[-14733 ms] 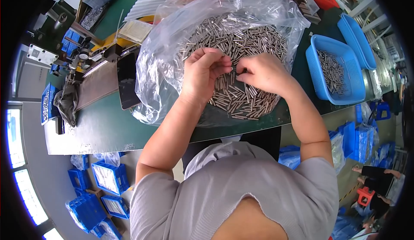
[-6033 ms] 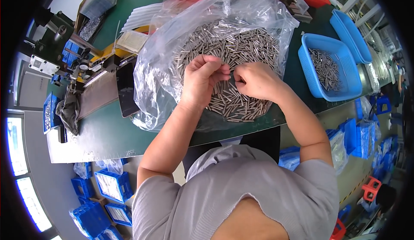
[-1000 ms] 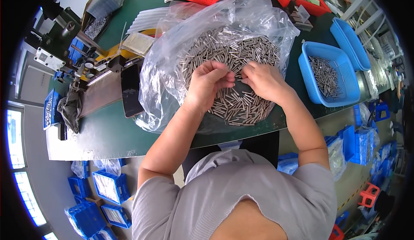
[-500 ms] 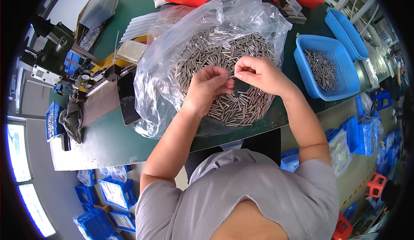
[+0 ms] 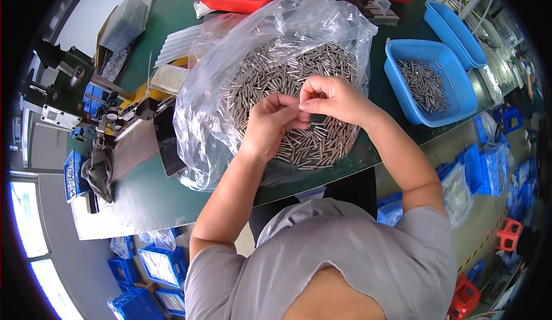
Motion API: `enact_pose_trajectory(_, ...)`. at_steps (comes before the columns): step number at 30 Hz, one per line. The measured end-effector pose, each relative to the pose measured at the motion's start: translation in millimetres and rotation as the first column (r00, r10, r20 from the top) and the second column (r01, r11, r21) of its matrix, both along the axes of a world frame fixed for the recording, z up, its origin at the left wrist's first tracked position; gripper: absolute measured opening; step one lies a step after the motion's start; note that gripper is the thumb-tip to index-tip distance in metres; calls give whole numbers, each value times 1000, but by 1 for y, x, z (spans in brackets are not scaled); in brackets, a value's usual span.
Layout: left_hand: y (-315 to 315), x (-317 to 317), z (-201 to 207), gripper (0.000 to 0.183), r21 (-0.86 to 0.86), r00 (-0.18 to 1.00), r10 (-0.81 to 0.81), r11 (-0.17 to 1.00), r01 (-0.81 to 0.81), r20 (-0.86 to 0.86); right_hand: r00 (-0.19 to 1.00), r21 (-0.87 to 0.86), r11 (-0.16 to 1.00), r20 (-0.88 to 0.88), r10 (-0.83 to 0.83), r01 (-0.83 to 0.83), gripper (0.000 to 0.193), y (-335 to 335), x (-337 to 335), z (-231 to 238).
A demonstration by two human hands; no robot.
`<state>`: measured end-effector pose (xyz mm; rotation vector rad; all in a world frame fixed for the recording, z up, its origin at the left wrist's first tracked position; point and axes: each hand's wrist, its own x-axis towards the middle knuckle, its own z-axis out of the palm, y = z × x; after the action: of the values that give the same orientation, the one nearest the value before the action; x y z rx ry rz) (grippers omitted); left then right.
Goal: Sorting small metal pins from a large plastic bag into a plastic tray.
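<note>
A heap of small grey metal pins spreads over the green bench, partly inside a large clear plastic bag. Above the heap, my left hand is closed in a pinch, thumb against forefinger. My right hand pinches too, and its fingertips meet those of the left. Whatever lies between the fingertips is too small and covered to make out.
On the right stands a blue basket with more metal pins, and another blue basket is behind it. Red baskets are at the back. A bench machine and a dark flat panel occupy the left.
My right hand has moved a little left, so its fingertips now touch those of my left hand. The whole view has shifted slightly.
</note>
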<state>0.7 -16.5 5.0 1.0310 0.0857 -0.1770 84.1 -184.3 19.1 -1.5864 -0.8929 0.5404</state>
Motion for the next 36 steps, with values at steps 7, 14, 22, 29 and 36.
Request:
enact_pose_trajectory(7, -5, 3, 3, 7, -71, 1000, 19, 997, -17, 22, 989, -17, 990, 48, -142, 143, 13, -5, -2, 1)
enact_pose_trajectory(14, 6, -4, -2, 6, -89, 977, 209, 975, -204, 50, 662, 252, 751, 357, -659, 611, 12, -39, 6, 37)
enact_pose_trajectory(22, 4, -3, 8, 6, -44, 968, 250, 967, -250, 14, 248, -90, 451, 920, -302, 888, 19, -140, 24, 58)
enact_pose_trajectory(29, 7, 2, 6, 9, -75, 966, 256, 964, -254, 20, 529, -75, 738, 746, -405, 671, 17, -80, -5, 53)
enact_pose_trajectory(36, 9, -1, 5, 7, -102, 965, 261, 961, -257, 31, 537, -487, 841, 787, 304, 238, 13, -9, -36, 23)
